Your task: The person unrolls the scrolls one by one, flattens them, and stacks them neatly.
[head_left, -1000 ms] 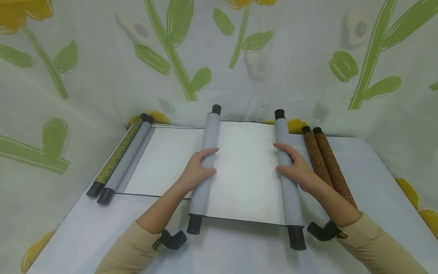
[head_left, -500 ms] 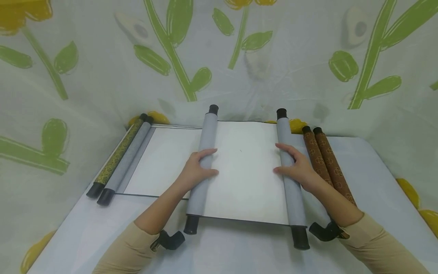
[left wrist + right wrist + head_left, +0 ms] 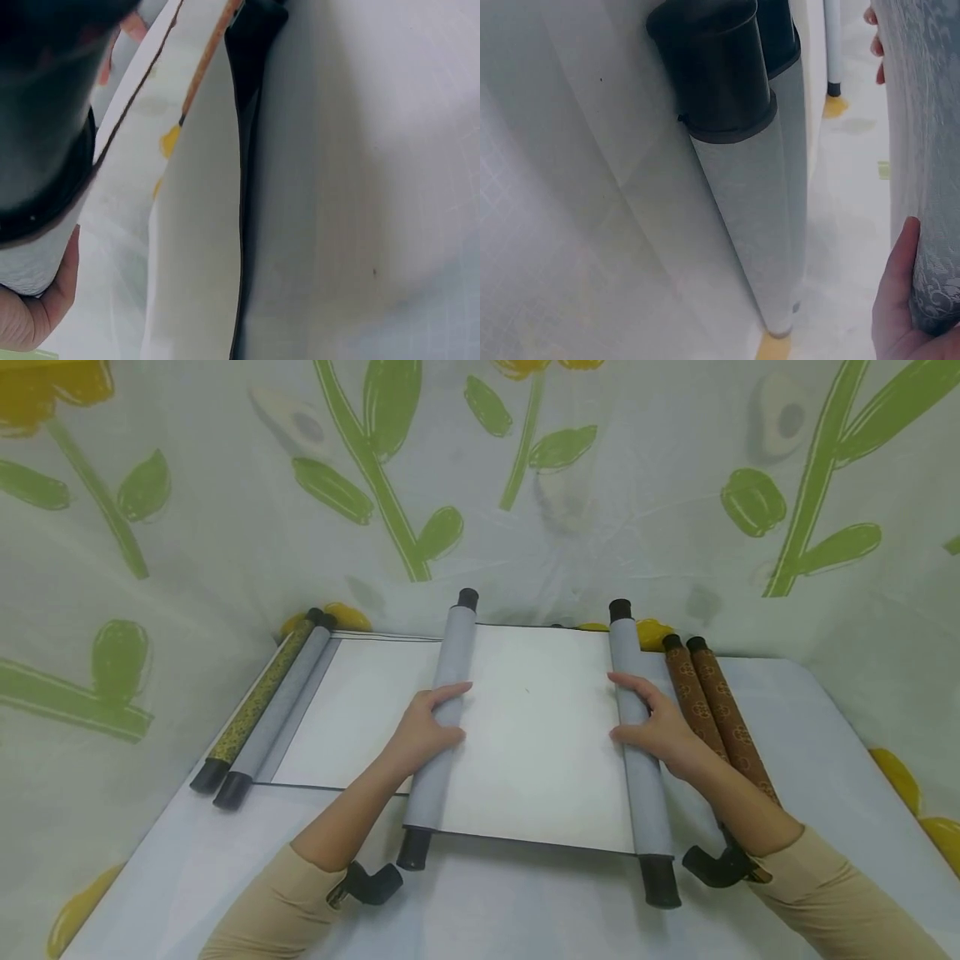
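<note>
A partly unrolled scroll (image 3: 536,743) shows blank white paper between two grey rollers with black end knobs. My left hand (image 3: 422,735) grips its left roller (image 3: 432,793) at mid-length, thumb and fingers reaching over onto the paper side. On the opposite side my right hand (image 3: 663,727) holds the right roller (image 3: 648,802) in the same way. In the left wrist view a black knob (image 3: 45,112) fills the upper left, with the left thumb (image 3: 60,289) below it. The right wrist view shows the right thumb (image 3: 896,277) against the grey patterned roller (image 3: 937,150).
Another open scroll (image 3: 352,702) lies to the left, its grey roller (image 3: 281,702) beside a yellow-green patterned roller (image 3: 258,702). Two brown patterned rollers (image 3: 723,718) lie right of my right hand. A flower-printed cloth (image 3: 637,510) hangs behind the white table (image 3: 525,918).
The two grey rollers have moved slightly apart, the left one leftward and the right one rightward, with my hands on them. A little more white paper shows between them.
</note>
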Demonstrator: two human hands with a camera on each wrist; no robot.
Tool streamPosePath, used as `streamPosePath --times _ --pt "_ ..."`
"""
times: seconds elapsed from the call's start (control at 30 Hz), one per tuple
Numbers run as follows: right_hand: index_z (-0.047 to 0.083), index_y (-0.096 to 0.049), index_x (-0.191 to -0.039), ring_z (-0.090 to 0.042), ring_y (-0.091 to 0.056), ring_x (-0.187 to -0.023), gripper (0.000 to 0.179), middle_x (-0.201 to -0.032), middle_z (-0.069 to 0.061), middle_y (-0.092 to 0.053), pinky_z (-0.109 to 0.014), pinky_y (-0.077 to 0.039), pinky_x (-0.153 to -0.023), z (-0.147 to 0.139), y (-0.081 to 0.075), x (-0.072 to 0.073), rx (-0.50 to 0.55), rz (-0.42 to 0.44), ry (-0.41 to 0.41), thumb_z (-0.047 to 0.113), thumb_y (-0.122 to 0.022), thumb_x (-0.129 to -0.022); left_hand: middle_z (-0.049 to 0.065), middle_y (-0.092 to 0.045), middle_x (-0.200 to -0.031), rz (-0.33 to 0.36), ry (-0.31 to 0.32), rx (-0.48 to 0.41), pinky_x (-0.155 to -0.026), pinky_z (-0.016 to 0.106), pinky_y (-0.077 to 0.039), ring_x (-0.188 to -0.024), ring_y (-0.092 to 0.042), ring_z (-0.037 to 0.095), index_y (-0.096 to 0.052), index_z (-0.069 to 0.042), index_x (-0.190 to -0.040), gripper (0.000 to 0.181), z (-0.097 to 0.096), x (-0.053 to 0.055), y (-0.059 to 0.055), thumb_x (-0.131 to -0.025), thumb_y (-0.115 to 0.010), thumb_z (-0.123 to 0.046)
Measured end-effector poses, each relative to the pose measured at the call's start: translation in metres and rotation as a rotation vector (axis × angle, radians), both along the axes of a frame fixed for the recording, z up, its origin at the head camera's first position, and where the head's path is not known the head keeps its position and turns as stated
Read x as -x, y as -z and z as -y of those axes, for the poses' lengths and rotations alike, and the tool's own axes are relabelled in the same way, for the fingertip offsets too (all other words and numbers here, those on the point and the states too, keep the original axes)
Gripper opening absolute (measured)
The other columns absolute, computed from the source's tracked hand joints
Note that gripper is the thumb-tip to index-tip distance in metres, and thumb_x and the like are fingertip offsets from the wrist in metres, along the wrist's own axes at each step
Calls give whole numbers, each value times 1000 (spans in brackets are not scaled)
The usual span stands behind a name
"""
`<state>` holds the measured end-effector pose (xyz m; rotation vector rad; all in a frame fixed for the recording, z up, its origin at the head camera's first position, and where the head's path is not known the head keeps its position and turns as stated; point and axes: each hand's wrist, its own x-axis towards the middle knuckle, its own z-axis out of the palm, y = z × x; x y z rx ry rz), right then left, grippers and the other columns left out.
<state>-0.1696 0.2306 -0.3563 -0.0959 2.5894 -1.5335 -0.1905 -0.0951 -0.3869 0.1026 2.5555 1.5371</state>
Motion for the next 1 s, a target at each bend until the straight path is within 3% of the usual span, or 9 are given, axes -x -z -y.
streamPosePath --times 0.37,0.57,0.7,0.83,1.0 --pt "9 -33 -146 -39 -18 -136 76 -154 -20 -19 -62 -18 -105 -6 -3 1 -36 -5 -1 -5 -59 -76 16 -39 -135 17 -28 -14 -87 55 -41 -119 -40 36 -54 -28 -134 62 5 -1 -1 -78 -55 -4" --pt "10 -33 -147 -40 -12 -141 78 -155 -19 -19 -65 -12 -107 -7 -1 0 -38 -9 -4 4 -71 -79 16 -39 -134 17 -44 13 -85 54 -42 -116 -42 36 -55 -28 -133 63 4 -1 3 -75 -57 -3" --pt "11 -33 -147 -41 -12 -141 82 -155 -19 -19 -65 -12 -107 -7 -1 -1 -53 -5 -1 9 -76 -77 15 -40 -133 9 -50 32 -87 58 -42 -116 -43 37 -56 -30 -132 60 4 -1 4 -77 -65 -9" --pt "8 -33 -147 -42 -11 -141 83 -154 -20 -20 -65 -11 -108 -7 -2 0 -57 -12 -8 5 -76 -75 16 -40 -133 -7 -37 46 -86 61 -42 -117 -44 39 -54 -30 -133 61 4 -1 5 -77 -72 -15" --pt "7 -33 -146 -41 -11 -141 82 -154 -20 -21 -64 -11 -108 -7 -4 0 -54 -15 -19 -3 -71 -74 16 -39 -137 -28 -39 39 -89 61 -41 -122 -40 40 -55 -27 -133 62 5 -1 5 -76 -65 -6"
